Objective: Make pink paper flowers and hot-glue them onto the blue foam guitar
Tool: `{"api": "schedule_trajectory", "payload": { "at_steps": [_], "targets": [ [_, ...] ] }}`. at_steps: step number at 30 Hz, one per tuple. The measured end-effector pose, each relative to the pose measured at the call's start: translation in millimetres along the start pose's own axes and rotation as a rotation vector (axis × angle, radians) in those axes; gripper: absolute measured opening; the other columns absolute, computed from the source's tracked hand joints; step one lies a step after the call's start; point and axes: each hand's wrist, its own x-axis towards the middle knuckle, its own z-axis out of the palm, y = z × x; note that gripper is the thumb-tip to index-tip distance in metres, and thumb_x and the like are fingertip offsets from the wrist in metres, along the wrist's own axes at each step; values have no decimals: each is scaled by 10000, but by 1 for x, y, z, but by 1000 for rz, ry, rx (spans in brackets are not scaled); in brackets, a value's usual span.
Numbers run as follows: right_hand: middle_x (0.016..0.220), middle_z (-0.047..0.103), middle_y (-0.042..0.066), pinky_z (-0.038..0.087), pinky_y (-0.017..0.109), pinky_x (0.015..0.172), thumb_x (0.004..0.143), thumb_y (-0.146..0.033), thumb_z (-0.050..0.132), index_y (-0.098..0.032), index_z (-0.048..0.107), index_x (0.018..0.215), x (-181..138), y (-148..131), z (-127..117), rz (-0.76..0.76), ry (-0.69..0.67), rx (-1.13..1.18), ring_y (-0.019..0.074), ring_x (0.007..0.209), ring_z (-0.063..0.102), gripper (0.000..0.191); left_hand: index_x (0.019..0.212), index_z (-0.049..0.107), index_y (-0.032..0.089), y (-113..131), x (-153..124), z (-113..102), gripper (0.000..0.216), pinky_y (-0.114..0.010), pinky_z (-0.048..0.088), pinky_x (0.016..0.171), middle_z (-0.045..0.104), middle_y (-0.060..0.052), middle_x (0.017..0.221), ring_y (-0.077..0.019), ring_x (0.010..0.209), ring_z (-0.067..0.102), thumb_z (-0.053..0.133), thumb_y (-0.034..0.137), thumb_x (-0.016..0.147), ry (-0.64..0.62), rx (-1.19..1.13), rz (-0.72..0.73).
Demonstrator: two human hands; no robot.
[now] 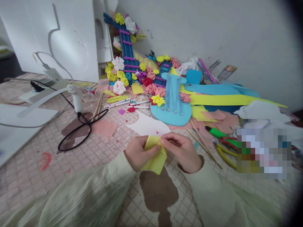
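Between my two hands is a piece of yellow crepe paper point(155, 160), partly folded, held above the table. My left hand point(139, 153) grips its left side, thumb laid across the front. The fingertips of my right hand point(181, 149) pinch the paper's upper right edge. Just beyond my hands lies a white paper cutout point(149, 123). Behind that, a light blue guitar-shaped cutout point(172, 110) with strings leans among paper flowers, one a yellow flower point(158, 100). A dark blue guitar shape point(127, 52) stands farther back, ringed with more crumpled paper flowers.
At left are a white glue gun point(77, 97) with a looped black cord point(74, 148) and a power strip point(35, 93). Wooden sticks point(205, 148), yellow-handled pliers point(226, 156) and pink paper sheets point(220, 119) lie to the right. Several markers point(120, 102) lie mid-table.
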Motion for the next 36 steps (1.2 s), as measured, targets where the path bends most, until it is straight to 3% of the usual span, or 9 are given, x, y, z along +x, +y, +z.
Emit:
{"api": "schedule_trajectory", "payload": {
  "at_steps": [9,20,36],
  "targets": [
    [705,634,22,453,267,624,643,-332,653,-164,646,707,1,1,-1,59,-72,34,129,656,551,180,651,615,126,5,-1,0,226,-189,361,410,579,-23,564,-112,482,497,589,350,667,37,43,37],
    [615,595,-4,440,233,566,659,-331,645,-154,647,688,2,2,0,89,-31,158,93,581,509,180,713,618,118,6,-1,-1,245,-200,400,443,608,-27,622,-120,513,534,572,355,667,-19,66,0],
    [705,669,33,485,283,627,637,-347,657,-158,659,702,0,1,-1,21,15,-60,142,642,585,200,708,617,111,2,0,-1,275,-203,403,441,606,-30,595,-133,521,547,550,376,681,39,254,42]
  ]
}}
